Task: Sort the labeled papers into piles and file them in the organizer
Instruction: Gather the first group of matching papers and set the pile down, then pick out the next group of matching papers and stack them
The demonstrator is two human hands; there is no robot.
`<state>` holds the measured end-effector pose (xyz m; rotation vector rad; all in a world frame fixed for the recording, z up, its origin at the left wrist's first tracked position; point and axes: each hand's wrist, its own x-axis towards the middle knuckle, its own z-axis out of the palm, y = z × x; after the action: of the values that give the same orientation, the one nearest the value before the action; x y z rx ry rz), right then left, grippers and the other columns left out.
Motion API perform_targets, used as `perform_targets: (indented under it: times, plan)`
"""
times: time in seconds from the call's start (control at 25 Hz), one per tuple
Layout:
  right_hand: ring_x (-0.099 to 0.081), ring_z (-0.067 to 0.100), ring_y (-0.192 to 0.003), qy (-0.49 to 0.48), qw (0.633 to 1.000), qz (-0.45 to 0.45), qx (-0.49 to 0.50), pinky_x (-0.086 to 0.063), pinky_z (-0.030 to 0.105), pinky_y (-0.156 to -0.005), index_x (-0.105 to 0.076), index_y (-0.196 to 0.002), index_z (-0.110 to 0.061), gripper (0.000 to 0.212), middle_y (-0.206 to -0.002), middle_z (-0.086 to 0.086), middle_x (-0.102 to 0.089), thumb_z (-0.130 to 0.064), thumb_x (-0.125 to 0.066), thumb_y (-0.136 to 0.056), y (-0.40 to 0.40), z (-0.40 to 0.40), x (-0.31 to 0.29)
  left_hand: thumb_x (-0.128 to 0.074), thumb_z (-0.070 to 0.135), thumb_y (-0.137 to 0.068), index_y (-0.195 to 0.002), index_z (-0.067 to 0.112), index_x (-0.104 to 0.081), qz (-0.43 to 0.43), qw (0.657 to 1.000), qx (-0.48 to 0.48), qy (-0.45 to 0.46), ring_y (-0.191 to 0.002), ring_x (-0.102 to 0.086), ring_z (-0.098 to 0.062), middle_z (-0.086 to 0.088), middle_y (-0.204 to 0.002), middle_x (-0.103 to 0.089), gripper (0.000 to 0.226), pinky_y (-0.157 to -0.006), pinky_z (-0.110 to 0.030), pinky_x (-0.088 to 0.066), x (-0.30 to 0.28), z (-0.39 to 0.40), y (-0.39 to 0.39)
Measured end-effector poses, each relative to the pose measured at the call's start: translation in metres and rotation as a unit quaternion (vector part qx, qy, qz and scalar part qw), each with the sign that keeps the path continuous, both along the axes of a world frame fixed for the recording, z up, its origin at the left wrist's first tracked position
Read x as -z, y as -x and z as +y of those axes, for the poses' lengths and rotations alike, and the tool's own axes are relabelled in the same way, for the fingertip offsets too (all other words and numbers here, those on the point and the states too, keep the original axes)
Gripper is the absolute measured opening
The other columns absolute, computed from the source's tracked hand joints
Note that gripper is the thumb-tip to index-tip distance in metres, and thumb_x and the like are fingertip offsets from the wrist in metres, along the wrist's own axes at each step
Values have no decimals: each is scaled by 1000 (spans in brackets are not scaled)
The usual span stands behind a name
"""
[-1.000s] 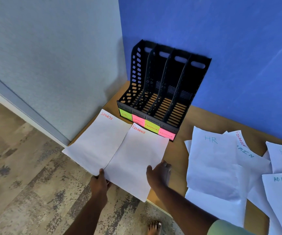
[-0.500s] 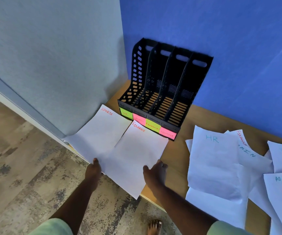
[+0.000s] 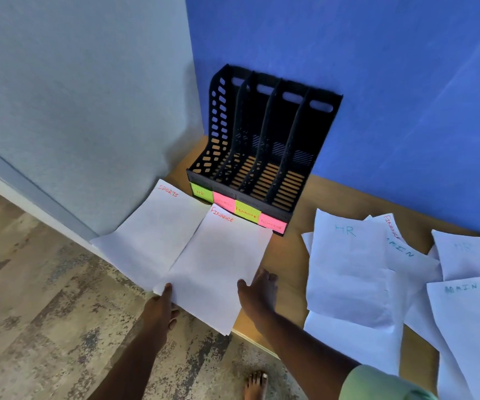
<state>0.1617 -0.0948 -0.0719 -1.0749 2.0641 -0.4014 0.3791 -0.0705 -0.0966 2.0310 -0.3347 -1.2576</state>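
Blue wall [image 3: 377, 67] is backing the organizer [image 3: 261, 145]; before it, left hand [image 3: 160, 306] is pinching the FINANCE paper [image 3: 221, 264]; right hand [image 3: 260, 293] is lying spread on the surface [image 3: 287, 261].

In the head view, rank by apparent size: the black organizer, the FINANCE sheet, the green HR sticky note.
1. black organizer
2. FINANCE sheet, nearly as large; it lies nearer the camera, so their order is unsure
3. green HR sticky note, clearly smallest

The organizer [image 3: 261, 157] stands at the far left of the desk [image 3: 287, 255], against the blue wall [image 3: 377, 82]; its four slots are open from above and the front. Bare desk between the FINANCE sheet [image 3: 221, 264] and the HR sheet [image 3: 348, 269] gives a path in. The grey partition [image 3: 74, 111] blocks the left side.
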Motion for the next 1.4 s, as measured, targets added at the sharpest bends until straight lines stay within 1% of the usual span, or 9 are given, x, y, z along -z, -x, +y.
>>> perform_targets:
  times: [0.2,0.36,0.44,0.6,0.72,0.84,1.08,1.24,1.4]
  plan:
    - [-65,19,-108,85,996,19,-3,-55,28,-84,-62,-130,-18,39,-130,2,-62,-32,-62,-94,61,24,-12,-27,78,-89,-74,8,-40,-238,964,105,61,-51,-49,-24,-10,-59,-49,73,-50,-24,-35,-17,59,40]
    - [-69,19,-94,170,983,66,-29,-57,34,-84,-70,-108,-18,21,-110,2,-66,-15,-68,-87,148,38,-19,-23,76,-86,-65,32,-52,-258,906,320,99,-61,-63,-32,0,-54,-50,57,-55,-33,-45,-12,111,102]
    - [-63,18,-111,146,977,134,-82,-53,33,-95,-67,-119,-20,32,-124,0,-62,-28,-71,-88,183,46,-20,-43,53,-96,-76,50,-57,-228,862,432,136,-79,-70,-25,2,-70,-63,25,-65,-31,-49,-16,109,133]
    - [-27,22,-152,54,939,238,-241,-30,44,-122,-42,-150,-27,80,-164,-4,-32,-70,-59,-85,235,81,-7,-53,30,-97,-70,36,-42,-190,812,472,286,-54,-49,-2,11,-58,-48,30,-52,-22,-36,-32,72,202]
    - [-16,25,-158,40,924,259,-279,-20,52,-126,-29,-158,-28,83,-171,-2,-16,-64,-59,-90,253,100,6,-64,19,-91,-86,24,-57,-234,816,454,271,-79,-58,-15,5,-81,-60,10,-69,-32,-46,-34,39,244]
    - [-41,29,-148,52,921,275,-269,-37,55,-117,-48,-150,-29,65,-163,0,-39,-41,-73,-91,263,109,5,-67,26,-89,-105,5,-57,-213,829,495,148,-111,-56,-28,-12,-109,-63,28,-86,-34,-45,-27,16,271]
    - [-54,23,-132,127,916,274,-265,-44,40,-104,-60,-140,-34,47,-152,-8,-52,-11,-52,-100,287,120,-2,-61,34,-92,-103,11,-68,-159,845,508,46,-102,-66,-28,-10,-103,-72,27,-79,-34,-46,-31,9,299]
    - [-68,18,-117,221,924,240,-200,-55,40,-99,-73,-125,-32,40,-131,-12,-70,-9,-69,-92,295,124,-16,-64,41,-91,-97,16,-71,-202,866,448,93,-93,-64,-25,-3,-96,-70,26,-80,-32,-49,-54,6,322]
    - [-67,14,-118,313,906,224,-177,-54,36,-100,-74,-122,-34,49,-125,-15,-72,-9,-82,-81,304,135,-26,-66,35,-92,-109,0,-64,123,919,374,32,-78,-61,-28,-13,-91,-64,38,-69,-30,-44,-72,-10,337]
